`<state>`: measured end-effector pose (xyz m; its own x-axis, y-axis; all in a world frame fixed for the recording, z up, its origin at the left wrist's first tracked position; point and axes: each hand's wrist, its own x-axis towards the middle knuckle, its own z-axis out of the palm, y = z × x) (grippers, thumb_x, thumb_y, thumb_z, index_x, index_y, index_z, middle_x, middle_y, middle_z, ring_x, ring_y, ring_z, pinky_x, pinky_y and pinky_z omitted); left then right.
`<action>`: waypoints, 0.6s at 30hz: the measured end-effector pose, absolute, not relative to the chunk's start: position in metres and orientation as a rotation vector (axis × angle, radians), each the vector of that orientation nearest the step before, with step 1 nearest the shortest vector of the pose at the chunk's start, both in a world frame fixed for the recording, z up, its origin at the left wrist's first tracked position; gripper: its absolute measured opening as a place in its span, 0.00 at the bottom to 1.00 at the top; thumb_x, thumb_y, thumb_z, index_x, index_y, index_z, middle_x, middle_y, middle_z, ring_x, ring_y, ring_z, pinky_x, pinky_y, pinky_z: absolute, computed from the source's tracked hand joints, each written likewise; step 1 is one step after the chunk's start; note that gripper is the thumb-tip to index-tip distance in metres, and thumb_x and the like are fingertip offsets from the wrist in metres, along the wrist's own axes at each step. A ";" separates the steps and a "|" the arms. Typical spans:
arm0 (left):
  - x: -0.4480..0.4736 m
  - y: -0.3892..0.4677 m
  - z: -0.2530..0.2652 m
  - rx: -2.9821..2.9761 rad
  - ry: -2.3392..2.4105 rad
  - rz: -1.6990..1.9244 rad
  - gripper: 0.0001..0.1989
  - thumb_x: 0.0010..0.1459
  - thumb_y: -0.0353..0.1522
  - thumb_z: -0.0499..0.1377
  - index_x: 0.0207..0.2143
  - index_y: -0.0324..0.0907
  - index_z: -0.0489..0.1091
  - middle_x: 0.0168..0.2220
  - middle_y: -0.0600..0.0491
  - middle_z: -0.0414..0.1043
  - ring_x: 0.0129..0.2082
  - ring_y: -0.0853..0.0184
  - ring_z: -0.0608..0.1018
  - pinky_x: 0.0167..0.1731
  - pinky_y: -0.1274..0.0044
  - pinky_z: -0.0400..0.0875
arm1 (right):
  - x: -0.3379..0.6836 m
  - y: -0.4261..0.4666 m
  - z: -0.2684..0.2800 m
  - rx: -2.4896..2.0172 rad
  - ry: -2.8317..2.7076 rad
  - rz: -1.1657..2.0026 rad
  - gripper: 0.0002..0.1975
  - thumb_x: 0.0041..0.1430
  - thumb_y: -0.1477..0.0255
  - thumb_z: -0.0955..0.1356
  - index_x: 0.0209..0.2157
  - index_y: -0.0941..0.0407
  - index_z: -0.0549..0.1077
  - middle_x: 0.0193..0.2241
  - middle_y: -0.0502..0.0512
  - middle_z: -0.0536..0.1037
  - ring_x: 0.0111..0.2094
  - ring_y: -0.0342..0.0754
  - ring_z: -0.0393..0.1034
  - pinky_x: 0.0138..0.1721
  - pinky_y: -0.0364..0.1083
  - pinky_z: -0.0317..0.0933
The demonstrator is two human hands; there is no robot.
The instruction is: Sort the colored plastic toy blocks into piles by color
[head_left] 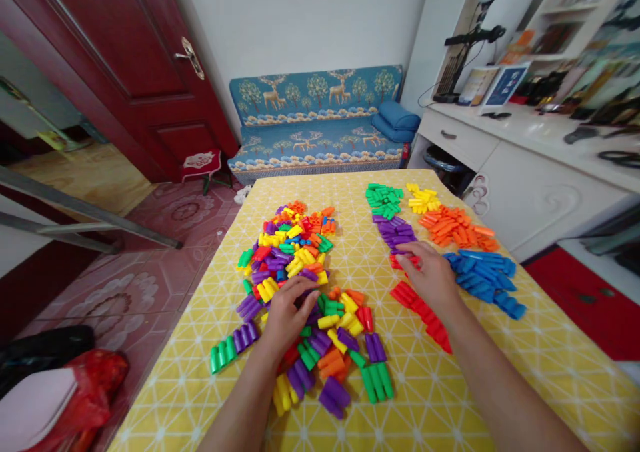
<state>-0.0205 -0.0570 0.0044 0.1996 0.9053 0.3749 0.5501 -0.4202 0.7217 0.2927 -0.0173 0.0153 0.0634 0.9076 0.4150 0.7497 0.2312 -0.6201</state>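
Observation:
A mixed pile of colourful tube-shaped plastic blocks (285, 252) covers the left and middle of the table. My left hand (287, 313) rests over this pile with fingers curled downward; whatever lies under the fingertips is hidden. My right hand (430, 279) is at the sorted groups, its thumb and fingers closed around a red block (415, 261) beside other red ones. Just below it runs a row of red blocks (423, 313), partly behind the wrist. Purple blocks (395, 232) lie right above its fingertips, and blue blocks (483, 275) are to its right.
Farther back on the yellow patterned tablecloth (200, 405) are single-colour heaps of green blocks (384, 200), yellow blocks (423, 199) and orange blocks (455, 227). Beyond the table stands a blue sofa (315, 145). A white dresser (545, 185) is at the right.

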 end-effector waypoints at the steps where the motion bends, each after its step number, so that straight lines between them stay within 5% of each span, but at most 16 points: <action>1: -0.020 -0.057 0.005 2.043 1.361 1.139 0.08 0.62 0.33 0.58 0.40 0.42 0.76 0.40 0.48 0.75 0.42 0.65 0.77 0.44 0.73 0.72 | 0.279 -0.024 0.019 -1.500 -1.766 0.418 0.13 0.59 0.67 0.65 0.42 0.56 0.76 0.39 0.58 0.78 0.39 0.51 0.73 0.41 0.49 0.67; 5: -0.021 -0.057 0.004 2.017 1.399 1.229 0.08 0.62 0.31 0.57 0.40 0.42 0.76 0.41 0.48 0.74 0.43 0.65 0.77 0.45 0.74 0.72 | 0.234 -0.049 0.027 -1.466 -2.092 0.804 0.15 0.55 0.70 0.68 0.45 0.53 0.76 0.39 0.54 0.78 0.33 0.47 0.73 0.36 0.45 0.66; 11: -0.021 -0.059 0.005 2.034 1.415 1.152 0.08 0.62 0.33 0.57 0.39 0.42 0.76 0.38 0.49 0.75 0.39 0.65 0.78 0.42 0.74 0.73 | 0.201 -0.064 0.034 -1.583 -2.390 0.544 0.19 0.58 0.74 0.65 0.52 0.52 0.72 0.44 0.57 0.74 0.48 0.51 0.68 0.49 0.46 0.60; 18: -0.021 -0.060 0.005 2.168 1.381 0.952 0.15 0.57 0.36 0.62 0.47 0.44 0.73 0.45 0.48 0.75 0.45 0.61 0.77 0.46 0.70 0.73 | 0.196 -0.059 0.031 -1.835 -2.359 0.515 0.22 0.55 0.67 0.69 0.53 0.54 0.70 0.45 0.61 0.73 0.44 0.56 0.71 0.43 0.50 0.62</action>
<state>-0.0206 -0.0605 0.0048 0.2808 0.9008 0.3312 0.6298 -0.4333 0.6446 0.1964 -0.0591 0.0313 -0.2637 0.9571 -0.1199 0.9201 0.2123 -0.3292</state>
